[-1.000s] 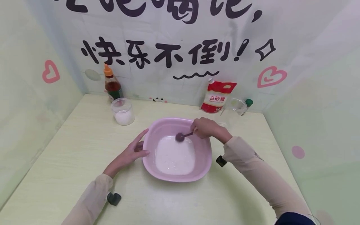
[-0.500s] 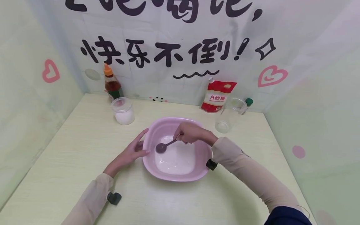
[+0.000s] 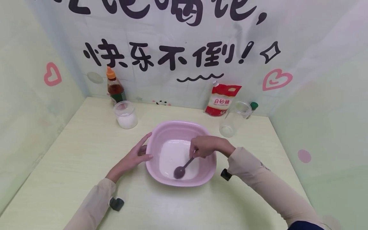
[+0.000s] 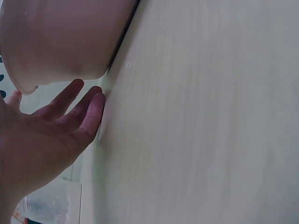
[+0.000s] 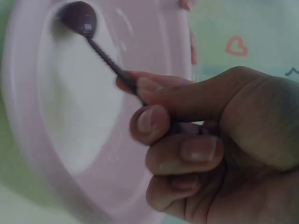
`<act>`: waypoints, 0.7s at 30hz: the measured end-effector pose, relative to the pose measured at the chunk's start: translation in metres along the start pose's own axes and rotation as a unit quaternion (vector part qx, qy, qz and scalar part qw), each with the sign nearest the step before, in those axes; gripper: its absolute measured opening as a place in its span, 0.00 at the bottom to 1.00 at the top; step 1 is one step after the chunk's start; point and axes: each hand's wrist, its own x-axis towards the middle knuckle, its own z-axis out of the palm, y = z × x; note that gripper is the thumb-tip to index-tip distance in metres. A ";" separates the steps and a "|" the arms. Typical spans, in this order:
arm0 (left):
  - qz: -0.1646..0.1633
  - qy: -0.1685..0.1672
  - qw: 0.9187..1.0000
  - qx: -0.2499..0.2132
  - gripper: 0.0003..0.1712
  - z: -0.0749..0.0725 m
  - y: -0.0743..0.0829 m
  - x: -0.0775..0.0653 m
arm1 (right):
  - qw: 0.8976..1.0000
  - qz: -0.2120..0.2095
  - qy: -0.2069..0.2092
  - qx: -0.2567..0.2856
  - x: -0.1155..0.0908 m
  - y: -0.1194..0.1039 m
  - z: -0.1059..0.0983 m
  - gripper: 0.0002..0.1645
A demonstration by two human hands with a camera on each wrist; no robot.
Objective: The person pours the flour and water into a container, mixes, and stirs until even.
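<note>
In the head view a pink basin stands mid-table with a glossy whitish liquid in its bottom. My right hand reaches over the basin's right side and pinches a dark purple spoon by its handle. The right wrist view shows thumb and index finger on that handle, and the spoon's round bowl low at the liquid. At the basin's left side is my left hand, thumb at the rim. Its other fingers are spread and fairly straight against the outer wall in the left wrist view.
Behind the basin on the left stand a clear tub of white powder and a sauce bottle with an orange cap. Back right are a red and white sugar pouch, a clear tall container and a green-capped small bottle.
The spoon has swept round the basin, from the back to the left side, then to the front. My right hand moved left, then back right and nearer. The left hand has stayed put.
</note>
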 end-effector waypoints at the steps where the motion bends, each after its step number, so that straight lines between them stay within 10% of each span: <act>1: -0.002 -0.001 1.000 0.000 0.51 0.000 0.001 0.000 | 1.000 0.019 -0.003 -0.001 -0.005 0.004 -0.003 0.09; 8: -0.010 -0.001 1.000 0.013 0.51 -0.001 0.003 0.000 | 0.990 0.138 0.039 -0.013 -0.022 0.035 -0.024 0.08; 15: -0.010 0.001 1.000 0.008 0.51 -0.001 0.001 0.000 | 0.975 0.125 0.169 -0.066 0.000 0.033 -0.027 0.13; 21: -0.009 0.000 1.000 -0.001 0.52 0.000 -0.002 0.001 | 0.978 0.072 0.185 -0.063 0.030 0.016 -0.022 0.15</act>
